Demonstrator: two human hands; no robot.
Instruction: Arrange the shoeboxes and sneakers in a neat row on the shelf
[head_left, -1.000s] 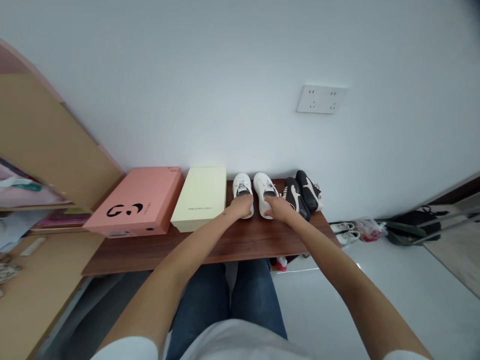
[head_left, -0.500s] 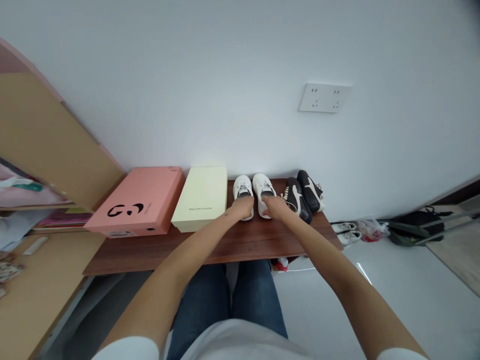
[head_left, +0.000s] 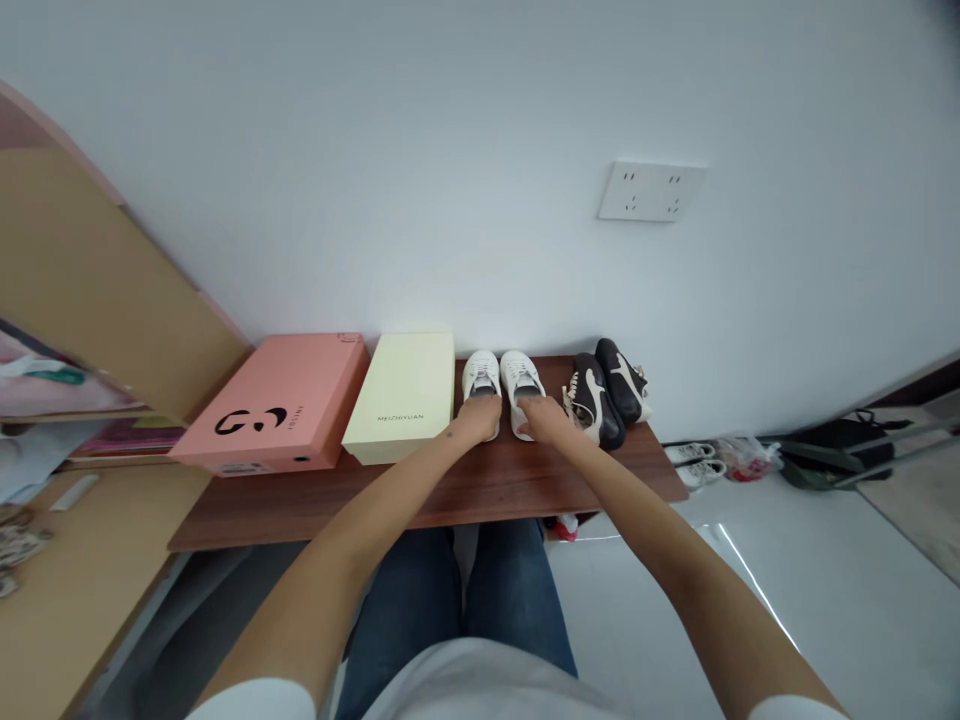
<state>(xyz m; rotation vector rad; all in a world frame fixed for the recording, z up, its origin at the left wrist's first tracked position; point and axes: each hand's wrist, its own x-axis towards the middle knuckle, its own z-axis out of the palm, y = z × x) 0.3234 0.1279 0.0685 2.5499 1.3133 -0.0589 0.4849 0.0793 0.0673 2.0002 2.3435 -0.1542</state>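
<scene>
Head view: just right of the cream box [head_left: 405,385] on the counter [head_left: 487,495], the left hand [head_left: 478,416] grips the left white shoe [head_left: 481,369] and the right hand [head_left: 545,415] the right white shoe [head_left: 517,370], fingers closed at the heels, presumably because these lie nearest.

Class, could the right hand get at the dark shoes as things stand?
Probably yes, after releasing its white shoe: nothing visible stands between the right hand and the dark shoes to its right.
</scene>
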